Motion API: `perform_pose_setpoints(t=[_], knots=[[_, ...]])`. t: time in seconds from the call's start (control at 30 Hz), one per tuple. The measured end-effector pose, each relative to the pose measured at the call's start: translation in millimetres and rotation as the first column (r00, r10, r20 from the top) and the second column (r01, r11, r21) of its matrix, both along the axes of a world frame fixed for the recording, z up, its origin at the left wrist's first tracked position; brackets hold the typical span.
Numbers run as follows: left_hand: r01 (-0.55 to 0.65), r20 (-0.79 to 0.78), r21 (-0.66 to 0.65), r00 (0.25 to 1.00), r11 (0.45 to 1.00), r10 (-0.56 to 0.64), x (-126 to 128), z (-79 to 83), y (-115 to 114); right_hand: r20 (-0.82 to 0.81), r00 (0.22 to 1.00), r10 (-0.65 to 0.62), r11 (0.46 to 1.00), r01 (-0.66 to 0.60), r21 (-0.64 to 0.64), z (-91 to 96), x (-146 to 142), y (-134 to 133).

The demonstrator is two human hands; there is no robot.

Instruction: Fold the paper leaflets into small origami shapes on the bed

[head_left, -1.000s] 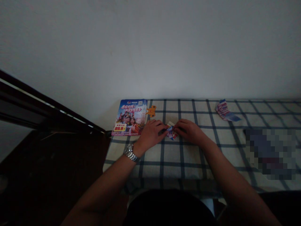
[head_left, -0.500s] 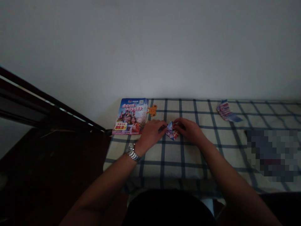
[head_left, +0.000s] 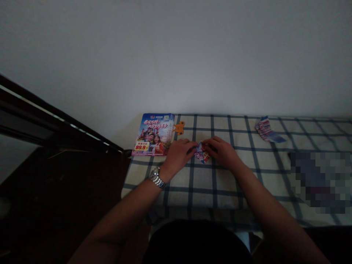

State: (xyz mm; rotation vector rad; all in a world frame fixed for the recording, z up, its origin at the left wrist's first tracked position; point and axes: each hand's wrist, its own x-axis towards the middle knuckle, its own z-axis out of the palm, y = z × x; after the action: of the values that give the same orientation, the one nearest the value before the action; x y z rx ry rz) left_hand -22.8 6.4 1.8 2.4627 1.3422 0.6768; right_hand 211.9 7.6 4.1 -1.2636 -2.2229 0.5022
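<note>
Between my two hands is a small folded flyer (head_left: pixel 202 155), printed in blue, white and red, low over the checked cloth. My left hand (head_left: pixel 181 151), with a metal watch at the wrist, pinches its left upper edge. On the other side my right hand (head_left: pixel 221 151) is closed on the upper right part with thumb and fingertips. The fingertips cover part of the paper, so the exact fold is hard to make out. Left of my left hand lies a stack of matching printed flyers (head_left: pixel 152 134).
An orange bear-shaped figure (head_left: pixel 179 128) lies beside the stack. Several folded paper pieces (head_left: pixel 266 130) lie fanned out at the back right. A blurred-out item (head_left: pixel 319 181) is at the right. The checked tablecloth (head_left: pixel 202 190) reaches the wall; dark floor lies left of the table.
Both hands stay on the folded flyer, with only slight finger movement at its upper edges. The whole view has shifted a little.
</note>
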Motion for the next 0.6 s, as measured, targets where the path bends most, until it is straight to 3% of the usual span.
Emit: perform_pose_setpoints(t=[0.43, 0.6], knots=[[0.031, -0.039, 0.044, 0.999, 0.999, -0.03, 2.9, -1.1, -2.8, 0.045, 0.997, -0.067, 0.997, 0.066, 0.033, -7.4, -8.2, 3.4], [0.031, -0.048, 0.034, 0.998, 0.999, -0.029, 2.5, -0.1, -3.6, 0.106, 0.994, -0.041, 0.997, 0.033, 0.073, -12.2, -8.5, 7.2]])
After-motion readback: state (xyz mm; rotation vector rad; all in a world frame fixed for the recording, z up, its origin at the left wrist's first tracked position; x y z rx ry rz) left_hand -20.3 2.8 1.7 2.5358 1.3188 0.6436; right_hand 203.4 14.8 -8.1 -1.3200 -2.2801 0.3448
